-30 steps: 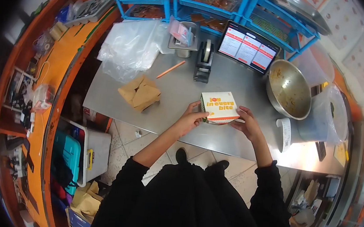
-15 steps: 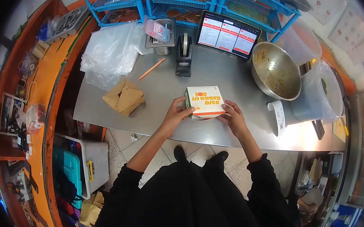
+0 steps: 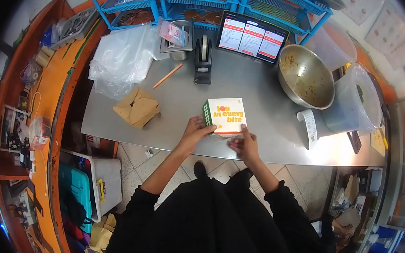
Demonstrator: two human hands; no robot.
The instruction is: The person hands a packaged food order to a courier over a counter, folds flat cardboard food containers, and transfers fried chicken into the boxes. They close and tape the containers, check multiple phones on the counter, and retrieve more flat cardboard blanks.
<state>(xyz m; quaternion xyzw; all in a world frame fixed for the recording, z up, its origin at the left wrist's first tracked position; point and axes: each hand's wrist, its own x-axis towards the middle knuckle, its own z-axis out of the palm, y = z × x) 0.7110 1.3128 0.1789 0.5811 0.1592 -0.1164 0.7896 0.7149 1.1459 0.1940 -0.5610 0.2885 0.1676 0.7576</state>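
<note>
A small white box [image 3: 225, 115] with "joy in every bite" in orange and yellow, green checks on its left side, is between my hands above the steel table [image 3: 180, 102]. My left hand [image 3: 194, 133] grips its lower left corner, thumb on the lid. At the lower right front edge, my right hand [image 3: 246, 144] touches the box with fingers bent and partly blurred. To the left lies a folded brown paper piece [image 3: 137, 108]. An orange pencil [image 3: 168, 76] and a black tape dispenser [image 3: 203, 60] lie behind the box.
Plastic bags [image 3: 122, 60] lie at the back left, beside a metal container [image 3: 177, 46]. A tablet [image 3: 251, 37] leans against blue racks [image 3: 200, 2]. At the right are a steel bowl [image 3: 306, 77], a clear tub [image 3: 353, 104], a curled receipt [image 3: 308, 128] and a phone [image 3: 354, 141].
My right hand has moved left and down, from the box's right side to its front edge. The box has turned slightly. The view has shifted, so the table sits further left than at first.
</note>
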